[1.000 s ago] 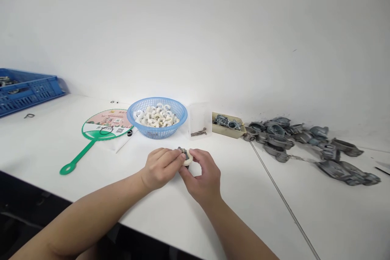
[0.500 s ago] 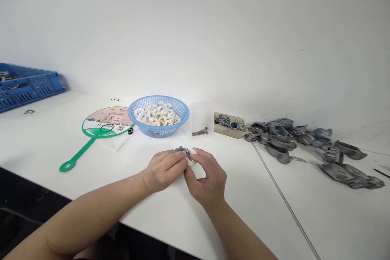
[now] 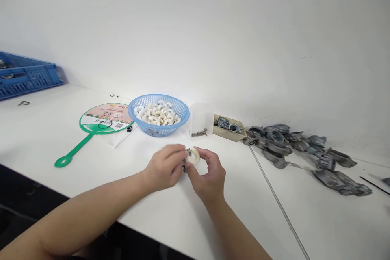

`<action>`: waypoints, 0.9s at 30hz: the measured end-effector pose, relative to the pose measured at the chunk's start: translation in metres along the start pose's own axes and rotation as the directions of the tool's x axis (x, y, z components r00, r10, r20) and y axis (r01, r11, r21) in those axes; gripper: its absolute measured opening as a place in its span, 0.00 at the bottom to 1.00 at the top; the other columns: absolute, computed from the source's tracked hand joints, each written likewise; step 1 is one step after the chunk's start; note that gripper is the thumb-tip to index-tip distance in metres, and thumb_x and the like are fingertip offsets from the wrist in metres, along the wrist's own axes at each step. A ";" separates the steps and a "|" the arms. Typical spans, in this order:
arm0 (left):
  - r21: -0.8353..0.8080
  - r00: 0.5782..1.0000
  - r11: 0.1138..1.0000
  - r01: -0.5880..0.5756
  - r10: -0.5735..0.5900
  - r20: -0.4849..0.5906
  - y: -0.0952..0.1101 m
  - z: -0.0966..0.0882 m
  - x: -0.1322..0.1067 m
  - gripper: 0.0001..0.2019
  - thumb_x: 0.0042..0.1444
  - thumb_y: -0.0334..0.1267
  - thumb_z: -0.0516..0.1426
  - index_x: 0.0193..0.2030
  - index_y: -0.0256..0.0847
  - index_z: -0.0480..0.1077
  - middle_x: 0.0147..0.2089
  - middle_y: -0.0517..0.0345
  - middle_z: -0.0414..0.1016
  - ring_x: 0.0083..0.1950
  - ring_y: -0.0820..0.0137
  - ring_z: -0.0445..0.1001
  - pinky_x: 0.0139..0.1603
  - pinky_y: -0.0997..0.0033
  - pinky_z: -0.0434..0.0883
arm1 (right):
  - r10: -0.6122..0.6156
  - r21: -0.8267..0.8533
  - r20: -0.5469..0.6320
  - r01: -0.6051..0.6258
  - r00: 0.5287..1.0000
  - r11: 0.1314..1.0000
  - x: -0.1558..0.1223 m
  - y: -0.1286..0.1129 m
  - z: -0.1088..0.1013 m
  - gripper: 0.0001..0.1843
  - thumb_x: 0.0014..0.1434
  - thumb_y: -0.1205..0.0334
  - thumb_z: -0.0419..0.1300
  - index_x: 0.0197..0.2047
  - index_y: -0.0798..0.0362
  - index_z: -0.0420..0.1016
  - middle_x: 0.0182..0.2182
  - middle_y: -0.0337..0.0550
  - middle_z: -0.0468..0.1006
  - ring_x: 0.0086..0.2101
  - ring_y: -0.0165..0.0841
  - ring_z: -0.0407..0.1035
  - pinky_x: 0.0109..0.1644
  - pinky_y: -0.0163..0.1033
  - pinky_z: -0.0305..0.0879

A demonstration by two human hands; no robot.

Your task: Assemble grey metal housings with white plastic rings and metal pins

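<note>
My left hand and my right hand meet above the white table. Between them is a cream-white ring, held up on edge, with my right fingers on its lower side. A small grey metal part sits at the ring's left side, and my left fingertips pinch it. A dark metal piece hangs below it, partly hidden by my fingers. How the metal part joins the ring cannot be told.
A blue mesh basket of white rings stands ahead, beside a green paper hand fan. There are a clear plastic box with thin metal pins, a tan tray, a grey cast-metal heap and a blue crate.
The ring has turned to show its open face, and the metal part now sits at its left side. My hands have drawn slightly apart, and the view has shifted a little.
</note>
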State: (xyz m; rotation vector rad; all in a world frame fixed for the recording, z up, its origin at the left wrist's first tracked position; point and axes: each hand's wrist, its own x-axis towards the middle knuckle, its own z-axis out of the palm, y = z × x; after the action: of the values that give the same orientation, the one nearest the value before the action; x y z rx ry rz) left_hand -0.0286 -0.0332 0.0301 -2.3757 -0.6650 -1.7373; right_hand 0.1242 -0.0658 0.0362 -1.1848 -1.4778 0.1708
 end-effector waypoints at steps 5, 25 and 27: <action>-0.153 0.886 0.877 0.455 -0.429 0.176 -0.026 -0.005 -0.003 0.25 0.44 0.27 0.56 0.53 0.38 0.64 0.52 0.44 0.69 0.52 0.60 0.70 0.49 0.55 0.73 | 0.133 0.063 0.144 -0.143 0.981 0.988 0.008 0.010 0.001 0.21 0.45 0.60 0.64 0.44 0.50 0.68 0.41 0.47 0.77 0.44 0.42 0.72 0.48 0.49 0.69; -0.262 0.775 0.783 0.564 -0.393 0.494 -0.039 0.007 -0.010 0.22 0.52 0.39 0.58 0.55 0.43 0.67 0.48 0.51 0.74 0.49 0.63 0.73 0.51 0.60 0.70 | 0.123 0.044 0.273 -0.140 0.954 0.989 0.016 0.031 0.014 0.19 0.44 0.56 0.67 0.42 0.50 0.77 0.42 0.46 0.79 0.44 0.44 0.73 0.52 0.53 0.69; -0.277 0.773 0.767 0.579 -0.410 0.484 -0.040 0.009 -0.010 0.20 0.53 0.39 0.59 0.54 0.44 0.68 0.47 0.52 0.75 0.49 0.63 0.73 0.51 0.61 0.70 | 0.152 0.106 0.286 -0.189 0.946 0.976 0.016 0.032 0.015 0.20 0.44 0.55 0.68 0.41 0.51 0.78 0.42 0.47 0.79 0.45 0.44 0.73 0.53 0.54 0.68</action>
State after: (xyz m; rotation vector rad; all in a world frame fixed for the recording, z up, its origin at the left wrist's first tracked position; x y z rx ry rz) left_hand -0.0401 0.0025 0.0119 -3.1313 -1.2087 -1.7083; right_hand 0.1328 -0.0316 0.0196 -1.2165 -1.5764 0.5654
